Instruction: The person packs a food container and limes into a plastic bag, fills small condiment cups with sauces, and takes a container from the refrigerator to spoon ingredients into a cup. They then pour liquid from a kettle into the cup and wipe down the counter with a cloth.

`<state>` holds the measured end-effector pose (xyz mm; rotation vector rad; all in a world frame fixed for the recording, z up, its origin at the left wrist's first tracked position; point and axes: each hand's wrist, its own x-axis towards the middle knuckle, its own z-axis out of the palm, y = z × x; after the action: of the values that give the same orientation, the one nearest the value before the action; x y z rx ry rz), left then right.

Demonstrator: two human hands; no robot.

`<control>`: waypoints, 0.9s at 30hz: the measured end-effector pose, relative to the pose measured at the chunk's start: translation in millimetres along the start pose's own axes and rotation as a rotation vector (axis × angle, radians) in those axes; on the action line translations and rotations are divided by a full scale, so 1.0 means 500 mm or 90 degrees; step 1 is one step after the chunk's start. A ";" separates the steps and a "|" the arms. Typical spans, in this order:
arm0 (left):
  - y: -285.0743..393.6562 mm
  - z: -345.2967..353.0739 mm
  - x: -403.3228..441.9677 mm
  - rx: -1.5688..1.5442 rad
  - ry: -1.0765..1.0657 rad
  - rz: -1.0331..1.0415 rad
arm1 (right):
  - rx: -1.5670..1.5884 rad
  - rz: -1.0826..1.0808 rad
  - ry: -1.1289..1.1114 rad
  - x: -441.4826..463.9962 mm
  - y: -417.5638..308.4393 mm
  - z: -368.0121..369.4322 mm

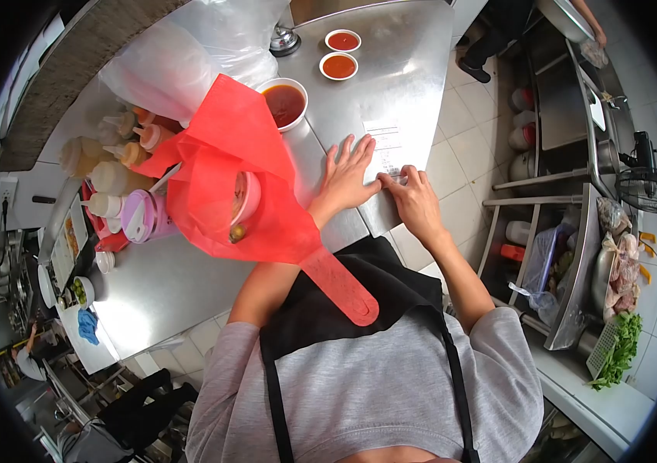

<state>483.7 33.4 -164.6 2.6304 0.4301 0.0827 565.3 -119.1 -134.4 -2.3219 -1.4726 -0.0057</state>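
My left hand (346,176) lies flat with its fingers spread on the steel counter, its fingertips over the edge of a printed paper slip (385,147). At the slip's lower end, my right hand (415,202) is closed, thumb and fingers pressed together at the paper's edge near the counter's edge. Beside my left forearm and partly over it is a red cloth bag (290,224), open, with a strap hanging toward my apron. A round container (247,199) shows inside it. Just behind the bag stands a white bowl of red-brown sauce (285,104).
Two small cups of red sauce (343,40) (338,66) and a bell (285,40) stand farther back. Squeeze bottles (116,176) and a pink cup (143,216) are on the left. Steel shelving (533,202) is at right, with a co-worker's legs (494,38) beyond.
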 end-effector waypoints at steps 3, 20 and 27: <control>-0.001 0.001 0.000 0.001 0.005 0.003 | -0.002 -0.001 -0.002 0.003 -0.002 -0.001; 0.004 -0.006 -0.001 -0.012 -0.022 -0.008 | 0.045 0.000 0.004 0.029 0.040 -0.056; 0.003 -0.005 0.001 0.006 -0.028 -0.011 | 0.079 -0.006 -0.089 0.018 0.011 -0.020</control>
<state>484.1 33.4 -161.5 2.6320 0.4392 0.0171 576.3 -116.7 -124.9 -2.2552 -1.5040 0.2434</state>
